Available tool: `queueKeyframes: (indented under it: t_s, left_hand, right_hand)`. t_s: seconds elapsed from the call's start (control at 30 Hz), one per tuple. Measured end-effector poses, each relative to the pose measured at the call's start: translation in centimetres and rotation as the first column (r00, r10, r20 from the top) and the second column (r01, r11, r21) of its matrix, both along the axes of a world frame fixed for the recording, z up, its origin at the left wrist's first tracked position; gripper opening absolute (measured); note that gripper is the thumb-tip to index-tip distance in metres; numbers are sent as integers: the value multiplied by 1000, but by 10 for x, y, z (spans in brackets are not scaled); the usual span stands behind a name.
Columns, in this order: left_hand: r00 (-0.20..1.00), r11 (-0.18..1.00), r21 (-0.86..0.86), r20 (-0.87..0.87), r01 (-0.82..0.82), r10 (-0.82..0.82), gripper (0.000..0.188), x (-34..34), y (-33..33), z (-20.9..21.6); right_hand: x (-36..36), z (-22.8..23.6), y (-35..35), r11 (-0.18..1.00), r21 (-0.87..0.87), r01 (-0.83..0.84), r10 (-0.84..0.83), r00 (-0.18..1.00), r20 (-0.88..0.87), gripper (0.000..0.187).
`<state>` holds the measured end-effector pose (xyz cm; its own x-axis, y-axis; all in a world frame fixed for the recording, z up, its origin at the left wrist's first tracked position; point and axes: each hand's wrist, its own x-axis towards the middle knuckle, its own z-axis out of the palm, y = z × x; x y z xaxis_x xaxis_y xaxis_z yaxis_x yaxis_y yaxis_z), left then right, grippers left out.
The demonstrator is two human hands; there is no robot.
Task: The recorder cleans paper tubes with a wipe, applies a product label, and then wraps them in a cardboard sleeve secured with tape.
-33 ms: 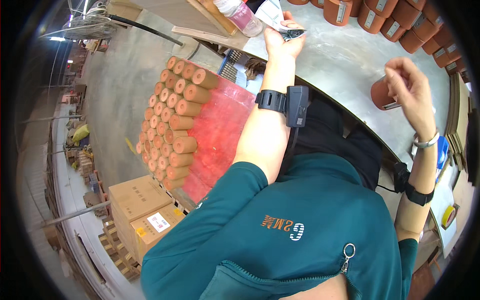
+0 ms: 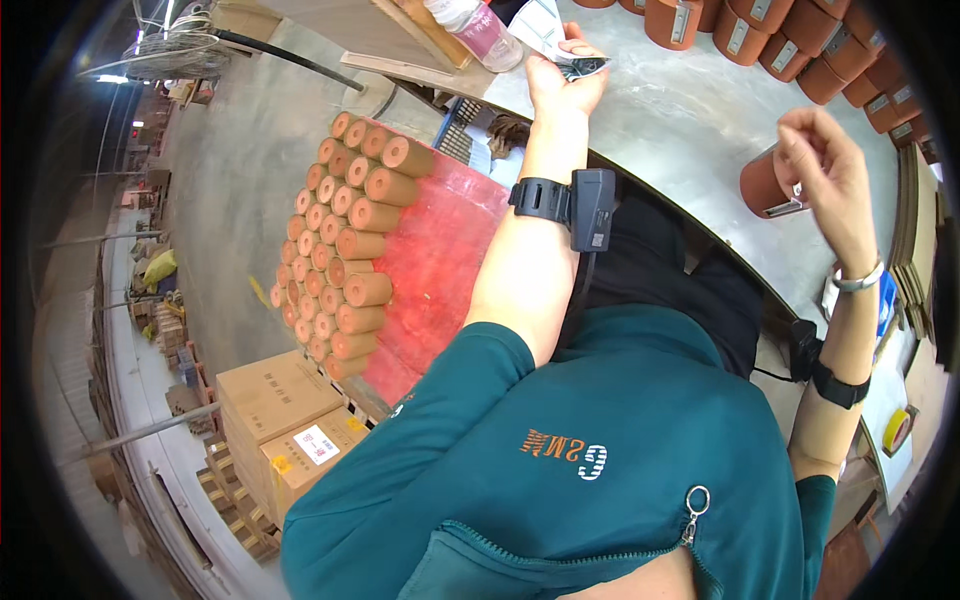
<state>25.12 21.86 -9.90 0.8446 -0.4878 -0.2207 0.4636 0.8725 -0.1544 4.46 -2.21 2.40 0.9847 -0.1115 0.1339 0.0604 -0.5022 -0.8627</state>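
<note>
Stacked brown tubes lie on a red sheet at left. The left hand has its grip closed on a sheet of labels over the grey surface. The right hand, fingers loosely curled and holding nothing, hovers just beside a brown cylinder lying on that surface

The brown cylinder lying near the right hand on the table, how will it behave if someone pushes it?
The brown cylinder lies on its side on the smooth grey table, so it would probably roll. It looks rigid, like the stacked tubes, so probably stiff. The right hand hovers close by.
</note>
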Motion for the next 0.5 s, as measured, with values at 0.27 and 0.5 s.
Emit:
queueKeyframes:
  t_s: [0.27,0.5]
  left_hand:
    - [995,999,36,-99,-6,9,20,1,-5,-19]
    - [994,926,371,-41,-76,98,23,0,-23,-32]
  right_hand:
    - [5,10,-63,976,-82,203,-197,977,75,29]
    - [8,-9,-113,924,-23,382,-383,922,-52,36]
